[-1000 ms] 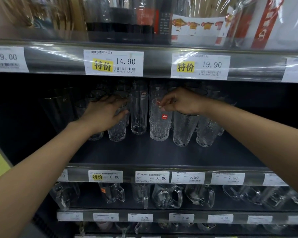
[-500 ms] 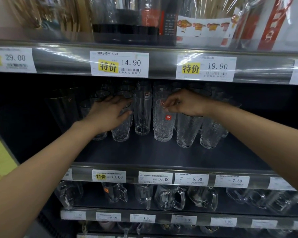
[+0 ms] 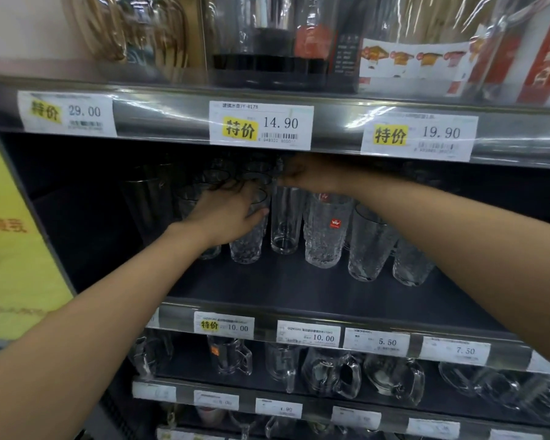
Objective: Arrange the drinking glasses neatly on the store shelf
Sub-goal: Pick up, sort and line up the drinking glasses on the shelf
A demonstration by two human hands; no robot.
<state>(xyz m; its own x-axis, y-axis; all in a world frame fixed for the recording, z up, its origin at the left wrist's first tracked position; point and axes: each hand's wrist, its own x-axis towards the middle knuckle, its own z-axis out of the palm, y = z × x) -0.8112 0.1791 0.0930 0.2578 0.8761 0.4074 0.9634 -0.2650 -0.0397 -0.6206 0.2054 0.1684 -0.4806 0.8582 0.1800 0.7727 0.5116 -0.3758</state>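
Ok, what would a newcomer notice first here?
Two hands reach into the dark middle shelf: the left hand grips a textured glass, the right hand reaches deeper, by a plain glass. Above, yellow-marked price tags stand out. So does a glass with a red sticker, right of centre.

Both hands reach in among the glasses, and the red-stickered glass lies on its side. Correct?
No: the head view shows the red-stickered glass standing upright on the shelf. The left hand and right hand do reach in among the glasses.
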